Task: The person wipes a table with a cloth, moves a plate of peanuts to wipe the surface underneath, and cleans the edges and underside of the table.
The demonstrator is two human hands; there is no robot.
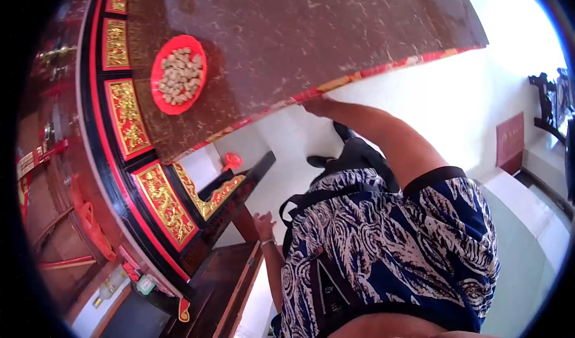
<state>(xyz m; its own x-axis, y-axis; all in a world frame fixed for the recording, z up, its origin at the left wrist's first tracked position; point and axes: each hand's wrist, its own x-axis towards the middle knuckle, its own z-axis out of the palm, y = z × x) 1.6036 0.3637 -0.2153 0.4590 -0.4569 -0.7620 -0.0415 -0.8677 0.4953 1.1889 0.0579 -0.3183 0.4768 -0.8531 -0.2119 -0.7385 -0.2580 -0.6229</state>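
Note:
My right hand (315, 105) is at the near edge of a brown marbled tabletop (335, 32), which has a patterned red and gold border. The fingers are mostly hidden at that edge, so their grip does not show. Lower down, my left hand (264, 225), with a bracelet on its wrist, has its fingers apart and holds nothing. It hangs beside a dark wooden piece of furniture (218, 278). On the tabletop's left part sits a red plate (157, 92) heaped with peanut-like, pale brown pieces (179, 76).
A black altar-like table front with gold carved red panels (127, 115) runs down the left. A red plastic bag (232, 161) lies below the tabletop corner. Small items, including a pale green-labelled one (145, 285), stand at lower left. Dark carved furniture (548, 107) is far right.

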